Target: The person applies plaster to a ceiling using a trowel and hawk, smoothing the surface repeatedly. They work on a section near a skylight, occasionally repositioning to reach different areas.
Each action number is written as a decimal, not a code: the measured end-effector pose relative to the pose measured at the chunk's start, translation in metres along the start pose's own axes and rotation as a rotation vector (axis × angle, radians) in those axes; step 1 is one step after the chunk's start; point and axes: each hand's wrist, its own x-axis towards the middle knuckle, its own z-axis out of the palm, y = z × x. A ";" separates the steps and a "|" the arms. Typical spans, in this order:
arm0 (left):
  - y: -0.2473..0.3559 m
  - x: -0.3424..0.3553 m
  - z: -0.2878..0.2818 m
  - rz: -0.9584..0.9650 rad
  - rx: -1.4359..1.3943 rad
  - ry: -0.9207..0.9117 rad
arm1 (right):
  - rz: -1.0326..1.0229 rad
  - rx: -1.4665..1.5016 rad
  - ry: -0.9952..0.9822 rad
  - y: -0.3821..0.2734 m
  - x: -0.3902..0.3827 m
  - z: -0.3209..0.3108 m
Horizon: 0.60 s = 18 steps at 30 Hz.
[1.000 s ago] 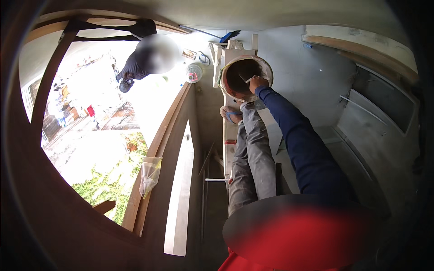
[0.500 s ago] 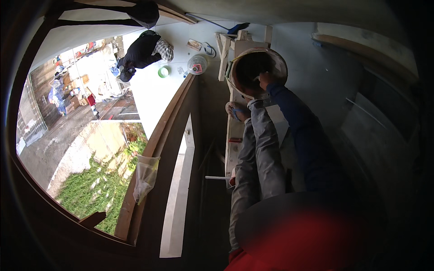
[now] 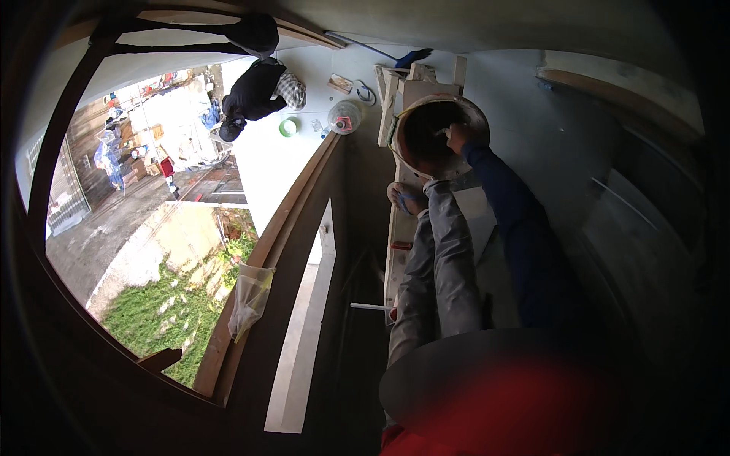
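Rt hand (image 3: pixel 457 137) deeper in bucket (image 3: pixel 411 114)

I am looking down into what is showing itself as a building site on an upper floor. Bare grey walls (image 3: pixel 532 121) are filling the upper right of the frame, and a mortar-smeared bucket (image 3: pixel 433 137) is sitting on a rough wooden plank (image 3: pixel 395 251) at centre top. Left of centre, an unfinished ledge (image 3: pixel 304 357) is running along a wooden rail (image 3: pixel 281 228). At the upper left, another person (image 3: pixel 258 91) is crouching on a pale slab among tools, above a yard with grass at the lower left.
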 end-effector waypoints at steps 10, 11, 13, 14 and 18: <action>0.010 0.001 -0.006 0.019 0.023 -0.010 | -0.100 0.156 -0.311 0.019 -0.010 0.019; 0.010 0.000 -0.010 0.027 0.023 -0.009 | -0.032 0.267 -0.443 0.025 -0.013 0.010; 0.009 -0.002 -0.018 0.051 0.023 -0.012 | -0.079 0.402 -0.495 0.038 -0.030 -0.008; 0.009 -0.002 -0.022 0.070 0.019 -0.015 | -0.106 0.531 -0.525 0.041 -0.043 -0.017; 0.005 -0.014 -0.058 0.152 -0.014 -0.007 | -0.189 0.693 -0.624 0.044 -0.132 -0.101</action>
